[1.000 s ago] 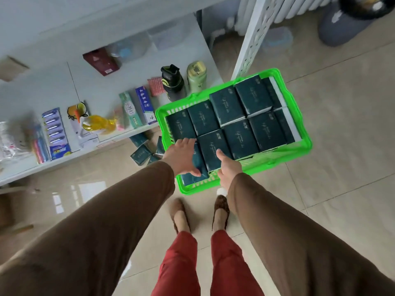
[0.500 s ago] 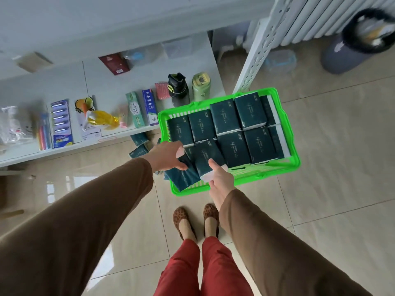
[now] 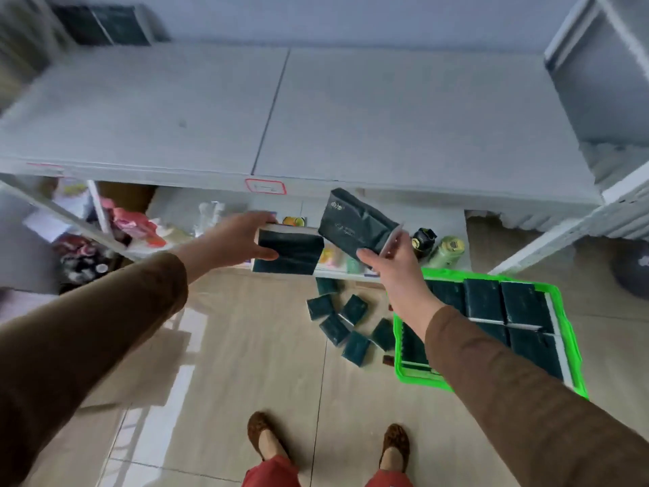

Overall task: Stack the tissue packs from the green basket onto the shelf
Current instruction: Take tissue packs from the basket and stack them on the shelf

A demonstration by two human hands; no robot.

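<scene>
My left hand point(image 3: 242, 240) grips a dark green tissue pack point(image 3: 291, 253) by its left end, held in the air just below the front edge of the white shelf point(image 3: 351, 117). My right hand point(image 3: 389, 265) holds a second dark green tissue pack point(image 3: 354, 226), tilted, beside the first. The green basket point(image 3: 565, 332) sits on the floor at the right with several dark packs inside; my right forearm hides part of it. Two dark packs point(image 3: 105, 24) lie at the shelf's far left corner.
Several small dark packs point(image 3: 344, 328) lie scattered on the tiled floor left of the basket. A lower shelf holds bottles point(image 3: 446, 253) and mixed goods point(image 3: 140, 226). A white shelf upright point(image 3: 604, 68) stands at the right. My feet point(image 3: 330, 441) are at the bottom.
Both hands have lifted a tissue pack each out of the basket and up toward the upper shelf. The view has swung up, so the basket now sits lower right.
</scene>
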